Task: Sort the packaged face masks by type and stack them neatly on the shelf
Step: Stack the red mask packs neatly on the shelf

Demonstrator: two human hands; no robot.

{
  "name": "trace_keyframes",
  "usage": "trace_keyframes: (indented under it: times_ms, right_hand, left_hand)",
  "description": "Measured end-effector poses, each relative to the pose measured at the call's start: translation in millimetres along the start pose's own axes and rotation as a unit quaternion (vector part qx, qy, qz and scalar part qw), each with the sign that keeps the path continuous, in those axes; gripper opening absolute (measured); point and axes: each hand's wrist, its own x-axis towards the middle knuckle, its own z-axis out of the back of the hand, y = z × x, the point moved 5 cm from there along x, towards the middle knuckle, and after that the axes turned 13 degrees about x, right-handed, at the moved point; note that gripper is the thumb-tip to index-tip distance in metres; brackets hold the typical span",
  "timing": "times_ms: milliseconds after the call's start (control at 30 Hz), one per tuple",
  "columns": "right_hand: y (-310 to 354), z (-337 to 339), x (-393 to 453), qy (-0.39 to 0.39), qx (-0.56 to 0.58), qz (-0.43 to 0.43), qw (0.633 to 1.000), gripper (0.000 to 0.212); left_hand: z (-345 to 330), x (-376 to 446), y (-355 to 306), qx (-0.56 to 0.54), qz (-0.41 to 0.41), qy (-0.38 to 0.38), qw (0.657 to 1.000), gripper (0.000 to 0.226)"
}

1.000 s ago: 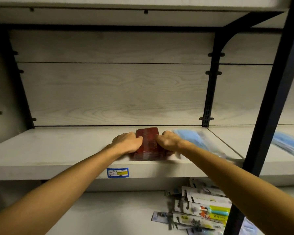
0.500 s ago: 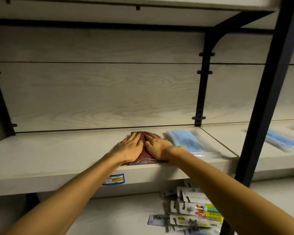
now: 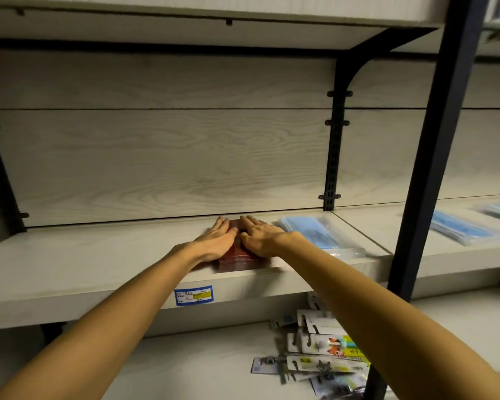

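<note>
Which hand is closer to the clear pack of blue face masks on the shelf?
Right. The right hand lies flat on the dark red mask stack, beside the clear pack of blue face masks; the left hand is further over.

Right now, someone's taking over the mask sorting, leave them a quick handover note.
Left hand and right hand: both flat, pressing the red mask stack near the shelf's front edge.
Blue mask packs lie just right of it; more blue packs lie on the next shelf section.
Done: red stack placed.
Left: gather the blue packs into one neat stack.
</note>
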Motion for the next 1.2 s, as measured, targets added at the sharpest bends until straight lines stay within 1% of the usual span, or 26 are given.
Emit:
trace_keyframes:
  times_ms: [133, 233, 300, 367, 433, 500, 600, 667, 700, 767, 867, 967, 1033, 1133, 1200]
  right_hand:
    - [7, 15, -7, -0.026, 0.028, -0.008, 0.999, 0.057]
    - [10, 24, -20, -0.05, 0.077, -0.03, 0.995, 0.05]
    - [13, 25, -31, -0.048, 0.108, -0.055, 0.991, 0.046]
    - [16, 23, -39, -0.04, 0.13, -0.063, 0.989, 0.04]
    - [15, 25, -43, -0.068, 0.175, -0.076, 0.979, 0.029]
    - [13, 23, -48, -0.097, 0.218, -0.094, 0.966, 0.023]
    - [11, 19, -53, -0.115, 0.222, -0.09, 0.964, 0.023]
    - [10, 15, -56, -0.122, 0.209, -0.089, 0.966, 0.017]
    - [9, 14, -55, -0.124, 0.211, -0.088, 0.966, 0.013]
    - [6, 13, -54, -0.128, 0.222, -0.093, 0.962, 0.012]
    - [-2, 14, -56, -0.126, 0.245, -0.095, 0.957, 0.015]
    - [-10, 9, -62, -0.147, 0.214, -0.068, 0.963, 0.023]
    - [-11, -1, -66, -0.155, 0.183, -0.048, 0.97, 0.023]
    - [-8, -8, -69, -0.173, 0.176, -0.029, 0.969, 0.03]
    - [-6, -7, -70, -0.176, 0.198, -0.033, 0.964, 0.03]
  left_hand:
    - [13, -4, 1, -0.021, 0.02, 0.0, 1.0, 0.065]
    - [18, -13, -2, -0.04, 0.039, 0.005, 0.998, 0.066]
    - [17, -24, -3, -0.076, 0.042, 0.005, 0.996, 0.057]
    - [11, -35, -4, -0.15, 0.041, 0.007, 0.988, 0.042]
    - [8, -44, -6, -0.19, 0.036, 0.003, 0.981, 0.034]
    - [8, -51, -7, -0.202, 0.033, 0.0, 0.979, 0.03]
    - [11, -60, -12, -0.179, 0.04, 0.0, 0.983, 0.028]
    - [8, -65, -17, -0.169, 0.04, 0.002, 0.985, 0.03]
    - [6, -67, -19, -0.17, 0.04, 0.002, 0.985, 0.035]
    - [2, -68, -21, -0.17, 0.036, -0.003, 0.985, 0.044]
    - [1, -69, -18, -0.168, 0.049, -0.003, 0.985, 0.046]
    - [-2, -75, -12, -0.138, 0.08, 0.001, 0.987, 0.063]
    - [-6, -81, -14, -0.097, 0.078, -0.005, 0.992, 0.073]
    - [-12, -83, -15, -0.027, 0.089, -0.037, 0.995, 0.074]
    - [-11, -83, -14, -0.036, 0.091, -0.039, 0.994, 0.074]
